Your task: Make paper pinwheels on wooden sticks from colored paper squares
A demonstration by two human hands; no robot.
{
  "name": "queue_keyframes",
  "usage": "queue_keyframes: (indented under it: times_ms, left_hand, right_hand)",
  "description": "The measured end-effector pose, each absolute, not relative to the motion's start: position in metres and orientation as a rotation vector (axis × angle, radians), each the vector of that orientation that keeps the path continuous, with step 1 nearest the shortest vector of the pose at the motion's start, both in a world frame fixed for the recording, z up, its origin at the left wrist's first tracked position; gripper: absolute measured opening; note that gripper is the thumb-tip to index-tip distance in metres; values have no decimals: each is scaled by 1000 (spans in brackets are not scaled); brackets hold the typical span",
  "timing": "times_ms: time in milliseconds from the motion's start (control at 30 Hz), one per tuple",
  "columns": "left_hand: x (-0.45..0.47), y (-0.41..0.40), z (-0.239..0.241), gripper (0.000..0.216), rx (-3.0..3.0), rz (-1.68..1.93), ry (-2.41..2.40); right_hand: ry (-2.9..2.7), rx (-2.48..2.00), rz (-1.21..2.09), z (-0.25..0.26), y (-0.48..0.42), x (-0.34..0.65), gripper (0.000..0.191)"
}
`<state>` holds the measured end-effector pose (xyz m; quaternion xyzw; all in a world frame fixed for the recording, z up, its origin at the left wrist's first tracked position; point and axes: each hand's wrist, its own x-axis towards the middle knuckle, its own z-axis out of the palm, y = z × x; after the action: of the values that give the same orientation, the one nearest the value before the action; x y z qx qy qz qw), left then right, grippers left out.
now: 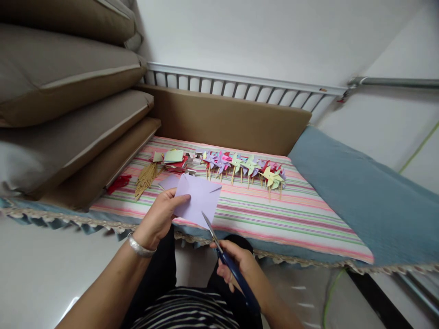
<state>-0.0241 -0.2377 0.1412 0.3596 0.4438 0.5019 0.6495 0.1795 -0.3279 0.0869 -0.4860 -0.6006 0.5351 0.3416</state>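
Note:
My left hand (pixel 161 211) pinches the left edge of a square of lilac paper (pixel 198 201), thumb on top. Slits run inward from the paper's upper corners. My right hand (pixel 236 262) is closed round the dark blue handles of a pair of scissors (pixel 224 256), whose blade tips reach the paper's lower edge. Behind the square, another lilac sheet (pixel 168 183) lies on the striped cloth (pixel 274 214). Further back is a row of finished paper pinwheels (pixel 240 163) on thin sticks, in lilac, pink, red and pale green.
A bundle of wooden sticks (pixel 147 179), a stack of coloured paper squares (pixel 174 157) and a red bunch of small pieces (pixel 119 183) lie on the left. Large cushions (pixel 68 68) are piled beside them. A brown panel (pixel 226 116) and a railing (pixel 240 81) stand behind; blue fabric (pixel 363 183) covers the right.

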Motion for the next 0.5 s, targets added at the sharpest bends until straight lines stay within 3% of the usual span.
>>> queue_keyframes:
  times_ms: [333, 500]
  left_hand:
    - [-22, -237, 140, 25, 814, 1135, 1003]
    - [-22, -237, 141, 23, 808, 1129, 992]
  right_hand:
    - [-1413, -1360, 1580, 78, -325, 181, 55]
    - [-1494, -1317, 1475, 81, -327, 181, 56]
